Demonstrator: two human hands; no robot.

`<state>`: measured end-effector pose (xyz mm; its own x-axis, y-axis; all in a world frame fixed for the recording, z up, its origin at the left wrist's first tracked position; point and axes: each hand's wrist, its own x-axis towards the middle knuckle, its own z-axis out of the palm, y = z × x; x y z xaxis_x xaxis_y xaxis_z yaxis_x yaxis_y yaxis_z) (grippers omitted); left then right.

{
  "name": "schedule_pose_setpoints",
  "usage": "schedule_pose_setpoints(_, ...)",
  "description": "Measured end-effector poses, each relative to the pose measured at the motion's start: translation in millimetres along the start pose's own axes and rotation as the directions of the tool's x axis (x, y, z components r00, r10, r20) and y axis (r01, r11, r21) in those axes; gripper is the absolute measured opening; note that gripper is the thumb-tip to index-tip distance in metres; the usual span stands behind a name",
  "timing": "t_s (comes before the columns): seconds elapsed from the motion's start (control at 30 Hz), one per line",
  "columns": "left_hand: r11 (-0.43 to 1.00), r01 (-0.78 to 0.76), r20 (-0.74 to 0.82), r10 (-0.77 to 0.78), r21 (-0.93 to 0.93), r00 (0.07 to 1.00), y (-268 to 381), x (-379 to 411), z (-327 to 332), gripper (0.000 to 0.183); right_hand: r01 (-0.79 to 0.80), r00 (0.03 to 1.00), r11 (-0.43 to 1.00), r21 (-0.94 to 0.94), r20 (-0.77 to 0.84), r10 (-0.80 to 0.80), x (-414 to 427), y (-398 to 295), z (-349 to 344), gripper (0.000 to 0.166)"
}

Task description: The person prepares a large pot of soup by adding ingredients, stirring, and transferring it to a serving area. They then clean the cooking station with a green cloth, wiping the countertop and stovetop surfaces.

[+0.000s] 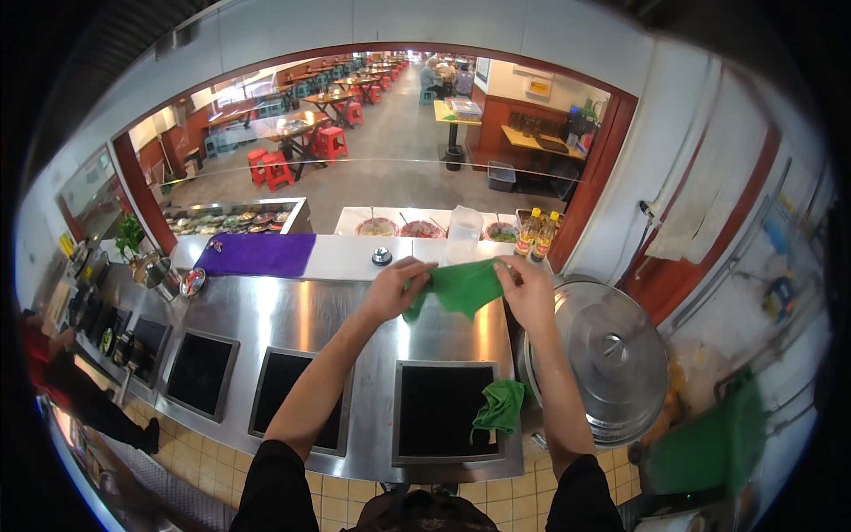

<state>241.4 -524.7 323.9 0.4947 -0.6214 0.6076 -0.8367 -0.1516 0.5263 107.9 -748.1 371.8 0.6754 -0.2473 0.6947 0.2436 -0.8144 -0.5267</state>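
Note:
A thin green cloth is stretched between both hands above the back of the steel counter. My left hand pinches its left end, where the fabric bunches and hangs a little. Thumb and fingers of my right hand grip its upper right corner. Below, a second green cloth lies crumpled over the right edge of a black cooktop panel set into the counter. A chrome call bell sits on the white ledge, left of my left hand.
A large lidded steel pot stands right of the counter. Two oil bottles, a clear pitcher and several bowls line the serving window. A purple towel covers part of the ledge. At far left, a person works near a pan.

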Motion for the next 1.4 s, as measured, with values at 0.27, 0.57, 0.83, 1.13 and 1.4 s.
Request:
schedule_pose_setpoints(0.27, 0.920, 0.260, -0.101, -0.300, -0.292, 0.949, 37, 5, 12, 0.025, 0.064, 0.997, 0.994, 0.089, -0.051, -0.060, 12, -39, -11, 0.015)
schedule_pose_setpoints(0.57, 0.981, 0.191, 0.100, -0.188, -0.022, 0.977, 64, -85, 19, 0.036, 0.017, 0.990, 1.000, -0.023, 0.137, -0.013, -21, -32, -28, 0.017)
schedule_pose_setpoints(0.83, 0.812, 0.540, 0.245, -0.490, -0.219, 0.836, 21, -116, -10, 0.016, 0.011, 0.983, 0.997, -0.074, 0.185, 0.003, -33, -12, -26, 0.017)
schedule_pose_setpoints(1.13, 0.982, 0.109, 0.229, -0.143, 0.152, 0.963, 13, -46, -53, 0.037, 0.246, 0.969, 0.961, -0.128, -0.007, -0.248, -10, 25, -23, 0.011)
schedule_pose_setpoints(1.4, 0.869, 0.431, 0.227, -0.483, 0.240, 0.846, 17, -137, -64, 0.025, 0.019, 0.942, 1.000, 0.000, 0.335, -0.018, -105, 39, -29, 0.017)
